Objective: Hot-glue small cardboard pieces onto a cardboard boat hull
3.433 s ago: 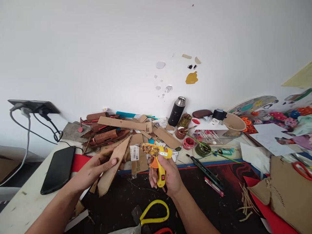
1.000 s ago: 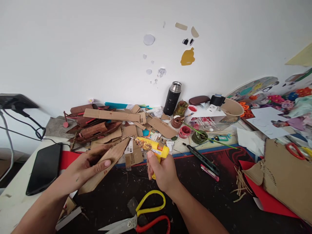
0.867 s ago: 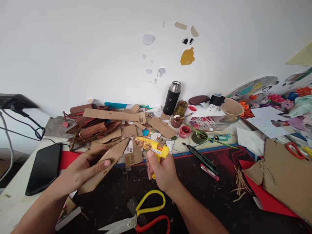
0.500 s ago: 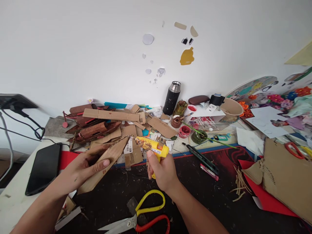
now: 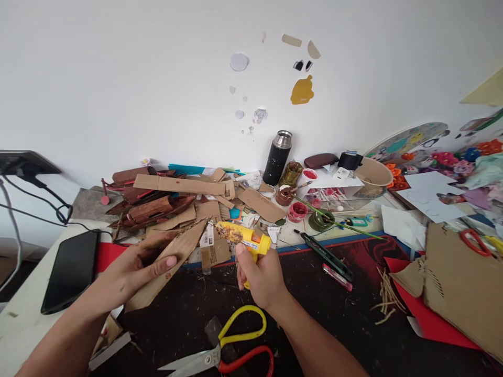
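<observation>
My left hand (image 5: pixel 141 269) grips a pointed piece of cardboard (image 5: pixel 178 251), thumb on its near face and fingers behind it. In my right hand (image 5: pixel 261 272) is a yellow hot glue gun (image 5: pixel 239 234), its front smeared with brown stains. The nozzle points left, close to the cardboard's upper tip; whether they touch I cannot tell. Below both hands, scissors (image 5: pixel 223 351) with one yellow and one red handle lie spread on the dark mat (image 5: pixel 314 324).
Brown model boats (image 5: pixel 157 209) and cardboard scraps (image 5: pixel 261 204) crowd the back, near a black flask (image 5: pixel 277 157) and paint jars (image 5: pixel 297 212). A utility knife (image 5: pixel 326 256) lies right of my right hand. A phone (image 5: pixel 70 272) rests at left; a large cardboard sheet (image 5: pixel 463 283) at right.
The glue gun has shifted very slightly left and turned a little in my right hand. My left hand and the cardboard look practically unchanged.
</observation>
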`<act>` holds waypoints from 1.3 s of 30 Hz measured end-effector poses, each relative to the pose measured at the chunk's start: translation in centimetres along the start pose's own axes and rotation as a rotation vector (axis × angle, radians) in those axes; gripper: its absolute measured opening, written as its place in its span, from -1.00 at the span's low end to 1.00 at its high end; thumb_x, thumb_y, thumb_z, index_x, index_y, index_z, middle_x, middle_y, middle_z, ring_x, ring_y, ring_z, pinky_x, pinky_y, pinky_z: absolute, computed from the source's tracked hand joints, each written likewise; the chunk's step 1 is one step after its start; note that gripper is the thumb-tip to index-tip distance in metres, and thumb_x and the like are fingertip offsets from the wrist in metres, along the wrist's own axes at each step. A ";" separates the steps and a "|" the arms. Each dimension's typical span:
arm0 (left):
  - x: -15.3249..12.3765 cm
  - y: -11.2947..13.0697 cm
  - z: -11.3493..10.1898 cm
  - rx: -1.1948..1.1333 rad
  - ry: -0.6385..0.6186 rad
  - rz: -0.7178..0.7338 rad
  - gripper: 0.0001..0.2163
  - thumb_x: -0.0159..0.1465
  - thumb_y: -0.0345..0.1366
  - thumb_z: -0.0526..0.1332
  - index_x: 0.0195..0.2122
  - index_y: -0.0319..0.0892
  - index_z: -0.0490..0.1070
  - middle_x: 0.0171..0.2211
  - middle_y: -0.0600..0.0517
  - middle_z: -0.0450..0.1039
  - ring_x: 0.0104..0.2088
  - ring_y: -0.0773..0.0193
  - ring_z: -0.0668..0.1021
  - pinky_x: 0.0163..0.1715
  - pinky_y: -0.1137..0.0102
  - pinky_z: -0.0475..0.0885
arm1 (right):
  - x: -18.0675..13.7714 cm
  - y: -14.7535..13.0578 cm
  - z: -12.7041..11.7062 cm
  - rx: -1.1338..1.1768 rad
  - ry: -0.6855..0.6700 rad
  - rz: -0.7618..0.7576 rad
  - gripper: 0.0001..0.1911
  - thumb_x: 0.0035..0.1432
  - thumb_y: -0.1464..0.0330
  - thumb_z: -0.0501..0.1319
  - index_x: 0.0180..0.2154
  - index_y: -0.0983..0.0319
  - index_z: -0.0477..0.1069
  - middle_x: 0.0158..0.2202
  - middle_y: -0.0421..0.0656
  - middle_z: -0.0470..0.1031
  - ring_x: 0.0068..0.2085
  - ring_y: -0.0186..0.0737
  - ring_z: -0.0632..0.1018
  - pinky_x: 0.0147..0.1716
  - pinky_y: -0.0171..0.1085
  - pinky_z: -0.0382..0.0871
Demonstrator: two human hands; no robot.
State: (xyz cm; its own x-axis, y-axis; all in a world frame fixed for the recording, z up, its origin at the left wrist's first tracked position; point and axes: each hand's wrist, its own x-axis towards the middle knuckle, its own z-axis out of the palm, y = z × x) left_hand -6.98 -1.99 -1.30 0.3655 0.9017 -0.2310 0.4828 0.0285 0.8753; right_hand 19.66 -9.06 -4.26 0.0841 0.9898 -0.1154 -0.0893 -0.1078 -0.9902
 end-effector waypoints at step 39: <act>0.0 0.1 0.3 -0.004 0.023 -0.027 -0.29 0.26 0.28 0.39 0.28 -0.09 0.60 0.27 -0.17 0.63 0.16 -0.17 0.68 0.24 0.19 0.54 | 0.6 -0.3 -0.4 0.166 -0.077 0.096 -0.41 0.20 -0.22 0.31 -0.35 0.19 0.43 -0.72 -0.39 0.23 -0.70 -0.33 0.36 -0.66 -0.35 0.31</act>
State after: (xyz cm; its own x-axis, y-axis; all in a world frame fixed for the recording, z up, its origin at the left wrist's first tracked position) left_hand -6.70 -2.10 -1.33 0.3337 0.9103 -0.2449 0.4889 0.0550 0.8706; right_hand 20.11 -8.42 -4.03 -0.0086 0.9806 -0.1957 -0.2562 -0.1913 -0.9475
